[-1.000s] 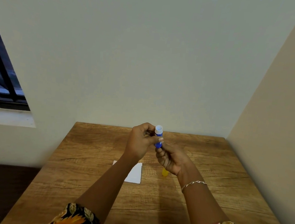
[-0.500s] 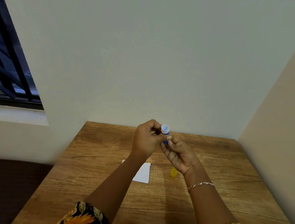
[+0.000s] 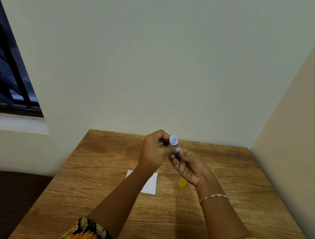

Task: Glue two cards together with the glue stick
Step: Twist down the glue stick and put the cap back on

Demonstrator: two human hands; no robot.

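Observation:
A blue glue stick with a white open top is held upright above the wooden table. My left hand pinches its upper part from the left. My right hand grips its lower end from below and the right. A white card lies flat on the table under my left forearm, partly hidden by it. I cannot tell whether a second card lies there. A small yellow cap rests on the table to the card's right, beneath my right hand.
The table stands in a corner, with a pale wall behind it and a beige wall on the right. A barred window and its sill are at the left. Dark floor lies left of the table.
The view has shifted, so the table and hands sit a little more to the right in the frame. Both hands still hold the glue stick, and my right fingers have shifted on its lower end.

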